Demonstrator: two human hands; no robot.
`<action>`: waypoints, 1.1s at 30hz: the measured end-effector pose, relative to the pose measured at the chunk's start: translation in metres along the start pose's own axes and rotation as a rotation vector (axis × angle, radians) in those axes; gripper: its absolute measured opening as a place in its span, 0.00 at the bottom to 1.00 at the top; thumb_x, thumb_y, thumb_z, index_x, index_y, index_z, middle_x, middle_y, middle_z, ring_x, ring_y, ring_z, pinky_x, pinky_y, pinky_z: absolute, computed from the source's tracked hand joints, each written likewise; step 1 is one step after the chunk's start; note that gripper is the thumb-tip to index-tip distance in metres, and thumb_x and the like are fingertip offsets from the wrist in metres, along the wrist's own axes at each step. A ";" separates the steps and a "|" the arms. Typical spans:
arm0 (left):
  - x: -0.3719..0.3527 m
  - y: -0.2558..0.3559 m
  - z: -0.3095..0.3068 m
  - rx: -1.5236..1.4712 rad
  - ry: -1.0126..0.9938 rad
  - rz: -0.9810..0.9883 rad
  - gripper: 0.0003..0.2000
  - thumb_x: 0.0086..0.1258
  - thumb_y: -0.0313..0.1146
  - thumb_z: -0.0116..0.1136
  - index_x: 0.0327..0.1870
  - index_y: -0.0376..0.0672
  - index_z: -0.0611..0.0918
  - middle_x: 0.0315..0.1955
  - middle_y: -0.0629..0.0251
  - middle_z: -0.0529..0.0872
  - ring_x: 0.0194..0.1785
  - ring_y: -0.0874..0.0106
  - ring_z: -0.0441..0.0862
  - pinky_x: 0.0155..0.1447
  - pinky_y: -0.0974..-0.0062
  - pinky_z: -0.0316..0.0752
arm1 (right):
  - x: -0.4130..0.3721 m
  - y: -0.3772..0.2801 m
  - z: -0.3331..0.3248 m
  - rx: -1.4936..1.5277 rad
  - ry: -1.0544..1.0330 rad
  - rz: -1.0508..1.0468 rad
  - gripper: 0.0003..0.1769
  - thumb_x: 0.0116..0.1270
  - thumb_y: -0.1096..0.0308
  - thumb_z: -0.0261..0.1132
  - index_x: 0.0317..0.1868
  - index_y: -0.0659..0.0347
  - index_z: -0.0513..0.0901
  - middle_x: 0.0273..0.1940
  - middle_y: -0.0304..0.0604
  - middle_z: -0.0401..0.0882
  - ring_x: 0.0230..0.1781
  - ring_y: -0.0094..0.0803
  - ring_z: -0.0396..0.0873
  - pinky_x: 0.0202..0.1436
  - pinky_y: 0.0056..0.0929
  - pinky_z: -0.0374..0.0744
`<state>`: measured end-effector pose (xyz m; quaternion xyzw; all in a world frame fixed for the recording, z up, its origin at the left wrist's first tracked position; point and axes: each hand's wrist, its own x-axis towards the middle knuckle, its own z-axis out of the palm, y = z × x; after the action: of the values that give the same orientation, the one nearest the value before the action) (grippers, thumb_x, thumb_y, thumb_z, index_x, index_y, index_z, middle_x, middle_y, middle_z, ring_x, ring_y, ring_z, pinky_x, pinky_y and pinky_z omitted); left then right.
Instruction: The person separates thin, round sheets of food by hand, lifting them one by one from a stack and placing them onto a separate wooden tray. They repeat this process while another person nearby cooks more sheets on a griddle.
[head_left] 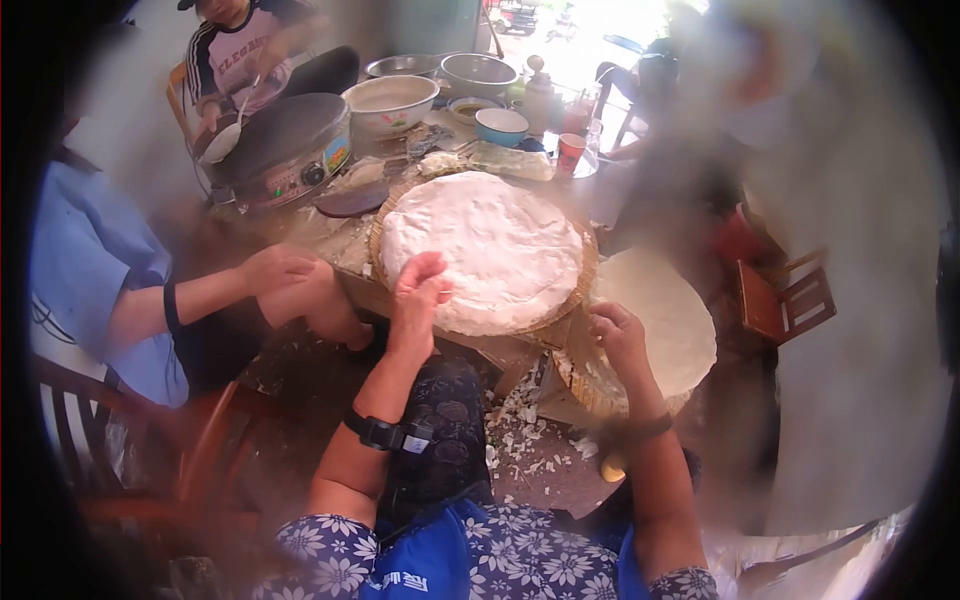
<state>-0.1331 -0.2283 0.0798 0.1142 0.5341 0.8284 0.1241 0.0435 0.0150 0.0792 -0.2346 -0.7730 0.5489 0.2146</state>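
A wide, round, white dough sheet or stack of sheets (490, 245) lies on a woven round tray (588, 262) in front of me. My left hand (418, 300) is at its near left edge, fingers loosely bent and apart, with nothing visible in them. On the right, a second pale round sheet (660, 320) lies on another woven tray (590, 395), lower than the first. My right hand (620, 338) is over that sheet's left side. Its fingers are curled together, and whatever they may hold is hidden.
Across the table, a person holds a ladle (222, 142) by a round electric griddle (285, 150). Bowls (390, 105), a blue bowl (502, 126) and a red cup (570, 152) stand behind the dough. Another person in blue (95, 270) sits at left. White scraps (530, 440) litter the floor.
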 end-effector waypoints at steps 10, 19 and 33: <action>0.027 -0.002 -0.092 -0.031 0.163 -0.208 0.19 0.65 0.28 0.52 0.58 0.40 0.68 0.44 0.67 0.77 0.34 0.75 0.78 0.37 0.76 0.74 | 0.005 -0.019 0.044 0.117 -0.052 0.121 0.10 0.63 0.68 0.59 0.43 0.60 0.81 0.29 0.31 0.77 0.26 0.18 0.75 0.27 0.18 0.71; 0.036 0.000 -0.089 -0.023 0.149 -0.199 0.19 0.65 0.27 0.51 0.58 0.40 0.68 0.43 0.67 0.79 0.33 0.76 0.78 0.37 0.76 0.74 | 0.006 -0.012 0.048 0.139 -0.065 0.143 0.08 0.63 0.67 0.60 0.40 0.58 0.81 0.28 0.30 0.76 0.25 0.17 0.74 0.26 0.17 0.70; 0.077 0.005 -0.061 -0.206 0.061 -0.309 0.10 0.61 0.26 0.58 0.42 0.47 0.73 0.31 0.71 0.79 0.33 0.76 0.76 0.39 0.75 0.70 | 0.006 -0.007 0.046 0.269 -0.027 0.227 0.09 0.64 0.66 0.59 0.42 0.58 0.79 0.30 0.31 0.77 0.25 0.19 0.76 0.25 0.18 0.73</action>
<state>-0.2258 -0.2572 0.0647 -0.0078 0.4612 0.8529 0.2446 0.0108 -0.0174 0.0721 -0.2822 -0.6638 0.6713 0.1705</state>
